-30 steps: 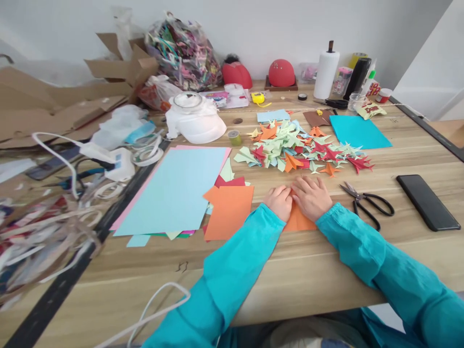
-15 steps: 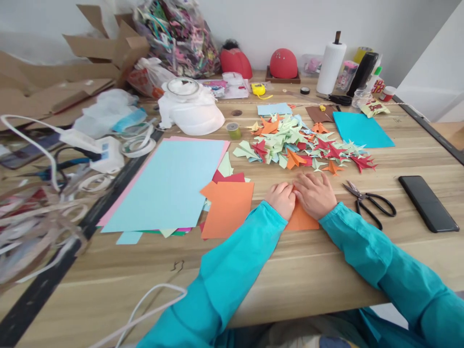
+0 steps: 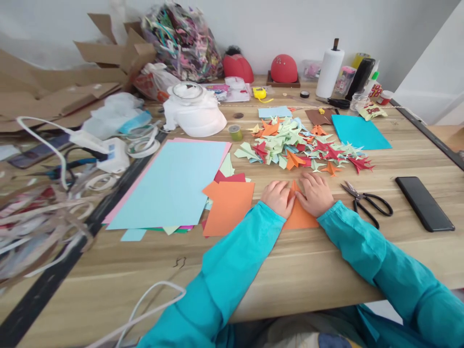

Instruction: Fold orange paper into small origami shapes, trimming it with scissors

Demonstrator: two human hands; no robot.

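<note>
An orange sheet of paper [image 3: 299, 216] lies on the table in front of me, its far end folded to a point. My left hand [image 3: 278, 198] rests on its left edge with curled fingers, the thumb pressing along the fold. On the opposite edge my right hand [image 3: 314, 194] bends its fingers over the paper, thumb near the point. Both hands hold the sheet down and partly cover it. Just beyond them lies a heap of small folded paper planes [image 3: 290, 140] in green, red, orange and blue. To the left is a flat orange sheet [image 3: 232, 208].
Black-handled scissors [image 3: 367, 200] and a phone [image 3: 423, 203] lie to the right. Large blue paper [image 3: 170, 179] tops a stack at left. A thread spool [image 3: 235, 132] and turquoise sheet [image 3: 361, 132] are farther back. Cords [image 3: 141, 142] and a white cable [image 3: 155, 290] sit left.
My hands have parted slightly at the top, so the folded point of the orange paper now shows between them. The view has shifted a little.
</note>
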